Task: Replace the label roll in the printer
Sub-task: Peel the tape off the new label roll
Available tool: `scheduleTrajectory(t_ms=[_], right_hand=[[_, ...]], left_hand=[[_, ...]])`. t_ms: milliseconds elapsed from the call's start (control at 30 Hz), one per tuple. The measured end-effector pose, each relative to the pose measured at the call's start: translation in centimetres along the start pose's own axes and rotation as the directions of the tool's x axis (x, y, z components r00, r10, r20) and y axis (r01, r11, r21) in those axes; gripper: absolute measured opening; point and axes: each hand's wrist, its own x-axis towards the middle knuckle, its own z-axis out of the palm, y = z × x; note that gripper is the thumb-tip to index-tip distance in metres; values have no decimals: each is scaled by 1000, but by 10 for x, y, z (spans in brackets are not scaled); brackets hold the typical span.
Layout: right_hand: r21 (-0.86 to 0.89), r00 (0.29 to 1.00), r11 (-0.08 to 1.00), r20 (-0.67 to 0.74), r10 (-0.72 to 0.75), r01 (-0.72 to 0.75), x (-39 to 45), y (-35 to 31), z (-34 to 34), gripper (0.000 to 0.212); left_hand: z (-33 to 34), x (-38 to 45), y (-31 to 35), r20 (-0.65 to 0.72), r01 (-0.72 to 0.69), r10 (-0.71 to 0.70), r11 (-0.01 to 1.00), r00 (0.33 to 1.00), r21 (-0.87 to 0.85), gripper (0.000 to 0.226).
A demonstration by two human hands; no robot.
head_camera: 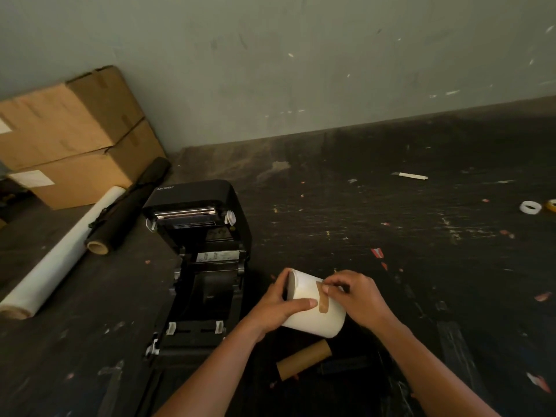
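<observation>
Far left, two boxes [72,136] stand stacked against the wall, with a film roll [57,257] and a black roll [129,206] lying on the dark table [361,206] beside them, seemingly set aside out of the way. Right of these the printer [204,266] sits with its lid swung back and its bay bare, probably left so to take the new roll. Just right of the printer, above the table, both hands hold the roll [313,305], tilted with its core end facing far-left. The left hand [276,305] wraps the roll's left end, thumb laid flat along the paper, apparently to steady it. The right hand [358,296] comes over the top, its fingertips pinching at the upper end of the brown tape [322,297] that seals the loose end; I judge the seal is being picked free before loading. Both forearms reach in from the near edge. Nearer, below the roll, an empty core [304,359] lies on the table, likely the spent one. Far right lie two tape rings [538,206].
</observation>
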Motion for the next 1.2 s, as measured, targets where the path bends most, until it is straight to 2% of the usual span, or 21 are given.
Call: scheduleTrajectory(t_ms=[200, 433, 500, 633, 733, 1033, 1200], right_hand=[[-3, 1000, 1000, 13, 23, -23, -1, -4, 1, 14], [67, 992, 994, 92, 84, -90, 3, -7, -2, 8], [73, 993, 993, 77, 90, -96, 2, -9, 0, 8], [11, 1000, 1000, -4, 6, -6, -3, -9, 3, 18], [14, 1000, 1000, 2, 9, -9, -4, -9, 4, 17], [100, 980, 985, 159, 121, -138, 5, -7, -3, 6], [180, 975, 965, 151, 164, -191, 5, -7, -4, 11]], left_hand=[[0, -1, 0, 6, -17, 17, 1000, 1000, 16, 103], [-1, 0, -2, 10, -33, 33, 999, 999, 6, 101], [-1, 0, -2, 6, -35, 35, 999, 999, 6, 97], [-2, 0, -3, 14, -35, 35, 999, 999, 0, 97], [-2, -1, -3, 11, -24, 24, 1000, 1000, 9, 103], [-3, 0, -6, 20, -36, 35, 999, 999, 30, 107], [-3, 2, -6, 17, -43, 43, 999, 999, 21, 102]])
